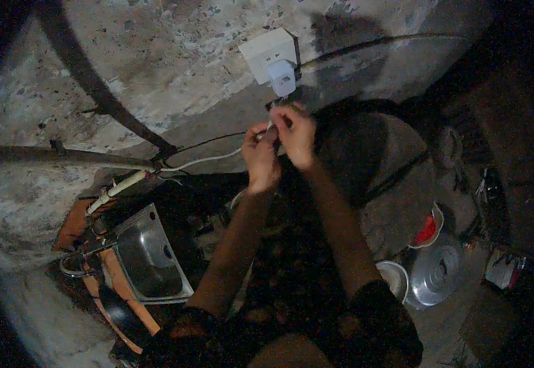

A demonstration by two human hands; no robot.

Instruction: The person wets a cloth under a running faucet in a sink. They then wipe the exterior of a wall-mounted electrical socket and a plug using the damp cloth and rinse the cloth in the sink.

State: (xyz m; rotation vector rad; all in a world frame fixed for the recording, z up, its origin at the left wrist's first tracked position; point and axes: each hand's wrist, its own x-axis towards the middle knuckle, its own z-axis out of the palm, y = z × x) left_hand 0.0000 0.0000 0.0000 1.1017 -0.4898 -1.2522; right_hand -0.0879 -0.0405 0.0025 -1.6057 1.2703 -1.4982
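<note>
White cable [213,158] gripped by left hand [261,162], apparently unfinished.
Adapter [282,78] is seated in socket plate [265,50]; no cable connection is seen. Grip of right hand [298,140] can't be told: blurred.

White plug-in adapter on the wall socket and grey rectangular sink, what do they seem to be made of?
White, blocky plug-in adapter: probably hard plastic, smooth finish, judging by its even, rounded, moulded-looking case. Grey, rectangular sink: likely stainless steel, somewhat glossy, since it catches metallic-looking highlights.
</note>
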